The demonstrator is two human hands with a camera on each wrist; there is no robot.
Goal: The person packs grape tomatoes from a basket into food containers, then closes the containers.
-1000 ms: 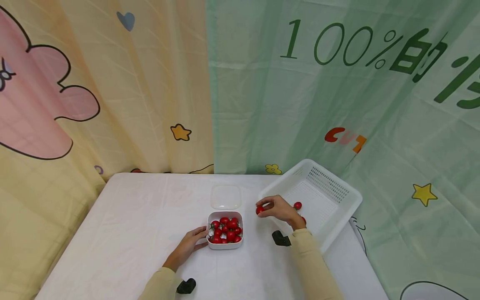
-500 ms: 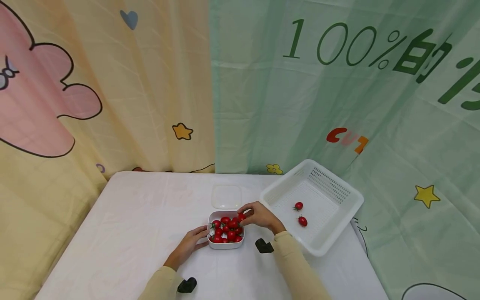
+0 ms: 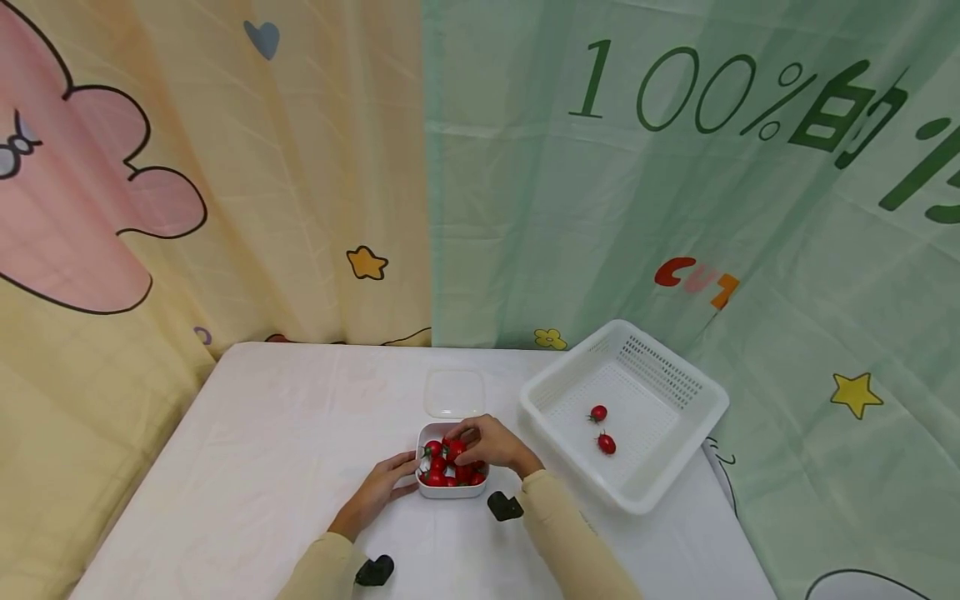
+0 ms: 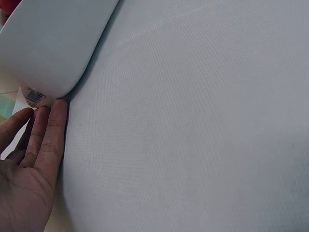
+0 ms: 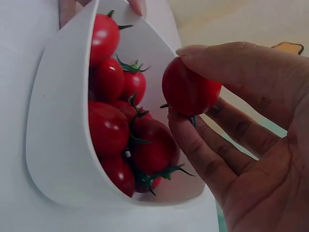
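Observation:
My right hand (image 3: 491, 443) pinches a cherry tomato (image 5: 189, 88) between thumb and fingertips, over the open mouth of a small white box (image 3: 450, 492). Inside the box lie several more red cherry tomatoes (image 5: 110, 128) with green stems, seen close up in the right wrist view. On the box's left side my left hand (image 3: 378, 490) rests with its fingers extended against the wall. The left wrist view shows those fingertips (image 4: 59, 105) at the box's lower edge, beside a barcode sticker (image 4: 35, 96).
A white perforated basket (image 3: 648, 400) stands at the right with two cherry tomatoes, one farther back (image 3: 597, 413) and one nearer (image 3: 607, 444). Behind the box lies a clear lid (image 3: 453, 394). Printed curtains (image 3: 502, 208) hang behind the white-covered table (image 3: 300, 433).
My right hand has carried the cherry tomato leftward from beside the basket to above the box, uncovering the two tomatoes in the basket. My left hand has stayed at the box.

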